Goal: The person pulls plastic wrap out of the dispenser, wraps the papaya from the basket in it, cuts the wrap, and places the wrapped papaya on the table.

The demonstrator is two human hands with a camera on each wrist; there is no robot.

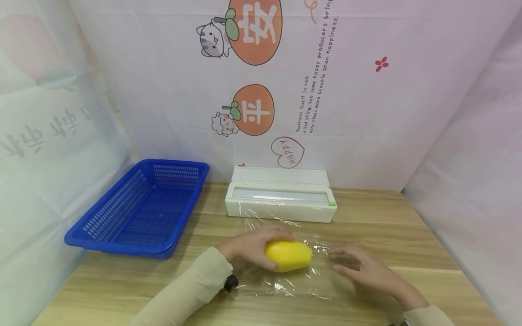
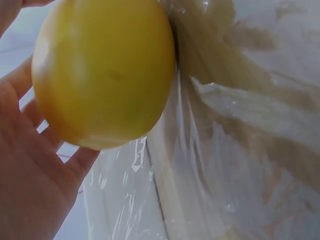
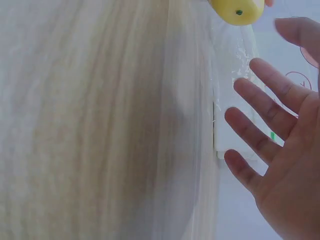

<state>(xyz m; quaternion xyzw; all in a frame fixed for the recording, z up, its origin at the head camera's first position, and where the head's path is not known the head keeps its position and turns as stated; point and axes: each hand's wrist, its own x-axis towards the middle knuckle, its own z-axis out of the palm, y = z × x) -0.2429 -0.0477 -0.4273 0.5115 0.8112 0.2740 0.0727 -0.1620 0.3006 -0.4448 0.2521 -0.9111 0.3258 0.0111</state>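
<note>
My left hand (image 1: pixel 257 246) holds a smooth yellow oval fruit (image 1: pixel 290 256) from its left side, fingers and thumb round it. In the left wrist view the fruit (image 2: pixel 105 75) shows orange and greenish tints; in the right wrist view its end (image 3: pixel 240 11) has a small dark green spot. Beneath it, clear plastic wrap (image 1: pixel 281 287) is spread over the table, running back to a white wrap dispenser box (image 1: pixel 281 213) with its lid raised. To the right of the fruit, apart from it, my right hand (image 1: pixel 367 269) is held with fingers spread and nothing in them.
A blue plastic basket (image 1: pixel 185 217) stands on the left of the wooden table (image 1: pixel 379 226). A green slider (image 1: pixel 331 203) sits at the right end of the dispenser. Printed white cloth (image 1: pixel 350 99) hangs behind and along both sides.
</note>
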